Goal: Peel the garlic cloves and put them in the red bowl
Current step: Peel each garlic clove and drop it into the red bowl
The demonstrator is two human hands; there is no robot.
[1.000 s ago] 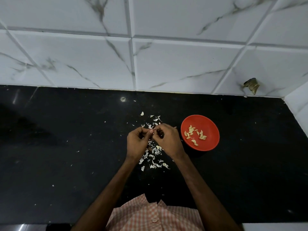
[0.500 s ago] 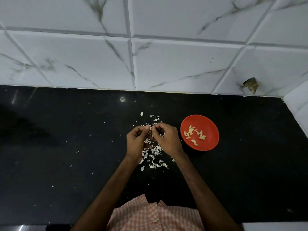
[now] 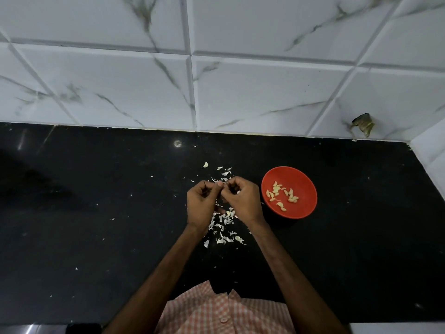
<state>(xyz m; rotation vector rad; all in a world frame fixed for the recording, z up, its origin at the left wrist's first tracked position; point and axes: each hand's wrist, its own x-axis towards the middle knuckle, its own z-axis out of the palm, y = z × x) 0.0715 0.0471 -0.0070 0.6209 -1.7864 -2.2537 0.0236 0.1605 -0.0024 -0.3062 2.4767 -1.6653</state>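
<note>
Both hands were together over the black counter (image 3: 96,225), fingertips meeting. The left hand (image 3: 201,206) and the right hand (image 3: 243,201) had their fingers curled in, thumbs forward, pinching a garlic clove (image 3: 218,182) between them. Only a pale sliver of it showed at the thumb tips; the rest was hidden inside the fingers, so how much skin was on it could not be told. Beneath and around the hands lay a scatter of papery white skins (image 3: 224,227), thickest just under the wrists, with a few flakes flung farther toward the wall.

Off to the right, just beside the right hand but not touching it, sat the red bowl (image 3: 305,189) with a loose handful of peeled cloves (image 3: 280,195) lying in its bottom. Behind it all rose the white marbled wall tiles (image 3: 240,92), with a small dark fitting (image 3: 362,127) low on the right. At the bottom edge was a checked shirt (image 3: 216,312).
</note>
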